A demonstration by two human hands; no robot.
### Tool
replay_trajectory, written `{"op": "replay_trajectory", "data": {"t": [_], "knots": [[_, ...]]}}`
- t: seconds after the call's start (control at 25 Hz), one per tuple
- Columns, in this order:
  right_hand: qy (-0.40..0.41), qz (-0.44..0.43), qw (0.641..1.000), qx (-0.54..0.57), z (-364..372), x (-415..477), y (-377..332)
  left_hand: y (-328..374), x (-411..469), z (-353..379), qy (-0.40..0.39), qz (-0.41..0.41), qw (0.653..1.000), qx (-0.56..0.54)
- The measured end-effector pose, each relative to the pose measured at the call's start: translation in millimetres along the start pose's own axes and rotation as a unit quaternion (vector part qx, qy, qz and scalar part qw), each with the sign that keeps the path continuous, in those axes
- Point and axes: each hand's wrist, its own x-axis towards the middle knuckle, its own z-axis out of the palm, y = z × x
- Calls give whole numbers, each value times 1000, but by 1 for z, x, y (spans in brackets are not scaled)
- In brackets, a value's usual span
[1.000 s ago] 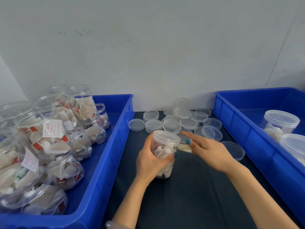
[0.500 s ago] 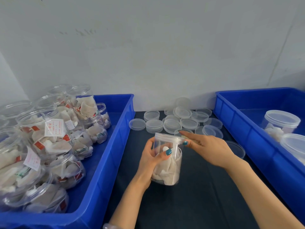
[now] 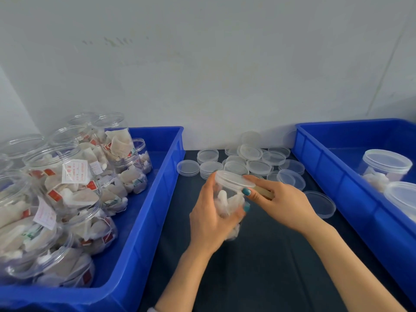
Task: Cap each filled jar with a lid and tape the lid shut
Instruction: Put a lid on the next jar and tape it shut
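The left hand [image 3: 210,218] grips the filled jar [image 3: 228,200] from 9 o'clock, while the right hand [image 3: 284,204] pinches the rim of the lid [image 3: 231,179] at 3 o'clock.

Head view looks down, seemingly close, onto table [image 3: 258,280].

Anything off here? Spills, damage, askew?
No spill or break visible. The loose lids lie jumbled behind the held jar, some overlapping; a single lid sits apart by the right bin. Jars in the left bin are heaped, some sideways.
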Motion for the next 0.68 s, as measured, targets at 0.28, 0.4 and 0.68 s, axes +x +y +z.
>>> {"op": "replay_trajectory", "data": {"t": [0.28, 0.4, 0.68], "knots": [[-29, -46, 994, -90, -12, -5, 4, -11, 8, -3, -16, -110, 980, -164], [16, -54, 988, -141, -14, -4, 4, -14, 9, -6, -39, -154, 957, -243], [16, -41, 991, -126, -10, 10, 20, -15, 12, -13, -75, -151, 917, -362]]}}
